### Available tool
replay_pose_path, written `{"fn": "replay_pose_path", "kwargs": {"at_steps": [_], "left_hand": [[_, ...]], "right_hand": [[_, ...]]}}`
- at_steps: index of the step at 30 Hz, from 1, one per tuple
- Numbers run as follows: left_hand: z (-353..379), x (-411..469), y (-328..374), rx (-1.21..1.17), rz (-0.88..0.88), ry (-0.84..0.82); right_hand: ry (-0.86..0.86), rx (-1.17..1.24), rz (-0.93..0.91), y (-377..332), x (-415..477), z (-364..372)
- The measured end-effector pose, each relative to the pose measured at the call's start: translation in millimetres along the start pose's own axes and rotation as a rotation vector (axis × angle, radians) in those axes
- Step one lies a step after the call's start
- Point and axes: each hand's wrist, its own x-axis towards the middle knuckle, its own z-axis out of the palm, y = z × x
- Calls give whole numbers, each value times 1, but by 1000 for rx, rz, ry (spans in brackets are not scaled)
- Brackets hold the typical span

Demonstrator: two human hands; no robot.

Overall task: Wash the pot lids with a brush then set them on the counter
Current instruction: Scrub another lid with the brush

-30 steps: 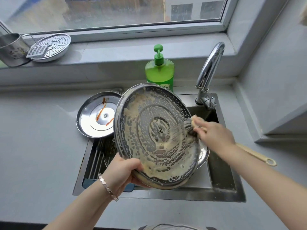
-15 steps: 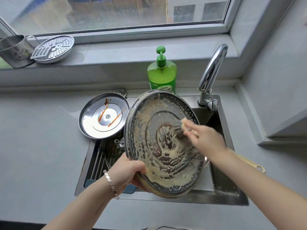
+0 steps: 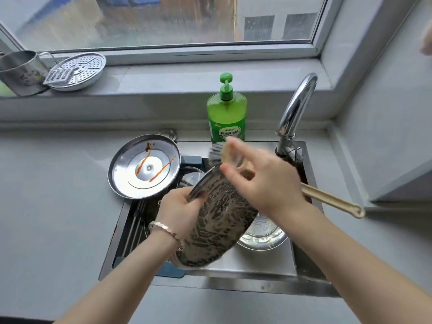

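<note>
Now the left hand (image 3: 178,215) is closed on the upper left rim of a big soapy pot lid (image 3: 219,220), thumb on the sudsy face and fingers wrapped behind it. That lid is tilted steeply over the sink (image 3: 257,280), its lower edge down near the front wall. The right hand (image 3: 266,183) grips a brush (image 3: 332,199) around the neck of its tan handle, the forefinger and middle finger lifted off and pointing left. The handle sticks out past the wrist to the right; the dark bristles (image 3: 215,155) sit at the lid's top edge, blurred, so whether they actually touch the metal is hard to say.

A second lid (image 3: 143,166) lies face up on the sink's back left corner, partly on the grey counter (image 3: 46,195), with orange streaks across its shiny inside. A steel bowl (image 3: 263,233) holding foam rests in the basin beneath the right wrist. Behind the sink stand a green soap bottle (image 3: 226,113) and a chrome tap (image 3: 295,113). On the window ledge at far left sit a steamer plate (image 3: 77,71) and a metal pot (image 3: 18,73)
</note>
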Motion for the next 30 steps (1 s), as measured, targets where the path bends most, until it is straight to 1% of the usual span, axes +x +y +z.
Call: {"fn": "replay_pose_path", "kwargs": {"at_steps": [2,3,4,8,9,10,13,14,15,17,20,21,23,25,28,30], "left_hand": [[3,-2,2,107,144,71],[2,-2,2,138,190,108],[1,-2,0,150,220,132],[-5,-8,-7,137,301,132],[-5,-10,-9,128,303,138],[-3,-11,-12,126,297,137],[1,-12,-17,160,296,67],[2,-11,-17,163,315,54],[2,-11,-17,154,331,53],[0,-12,-14,118,332,76],[-7,-16,-16,51,271,151],[-9,-18,-18,26,239,173],[-10,-18,-23,-37,185,211],[-10,-17,-29,-89,156,226],[-14,-17,-34,-125,157,188],[-21,-17,-32,-47,196,140]], "right_hand": [[29,-57,-114,-8,-3,12],[40,-75,-122,-6,-2,16],[25,-83,-89,0,2,17],[-55,-34,242,51,18,4],[-47,-8,259,55,15,2],[-41,26,229,52,11,2],[-50,103,-14,20,-4,8],[-49,114,-43,15,-5,8],[-44,135,-31,15,-3,7],[-33,235,80,35,2,6],[0,343,340,82,1,9],[14,414,408,94,-3,11],[30,552,480,103,-9,13],[68,575,439,106,-10,13],[111,494,333,100,-6,8],[133,441,253,89,-5,1]]}}
